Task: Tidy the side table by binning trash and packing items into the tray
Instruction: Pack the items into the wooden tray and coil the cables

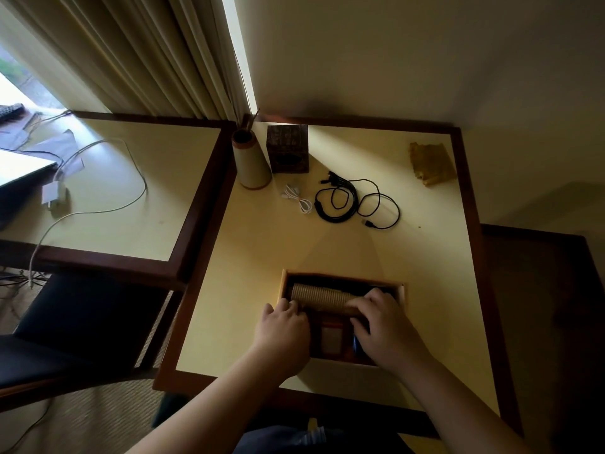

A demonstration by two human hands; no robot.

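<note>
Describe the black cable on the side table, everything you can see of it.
The black cable lies loose on the pale tabletop, beyond the tray, right of the small white cable. It is thin and dark, looped in a few slack coils, with plugs bunched at the far end and one small plug at the near right. Neither hand touches it; nothing rests on it.

No readable text, labels, brands or nos. anywhere; the carved dark wooden box (pixel 287 148) shows only patterned relief, too dim and small to tell if any of it is lettering.
</note>
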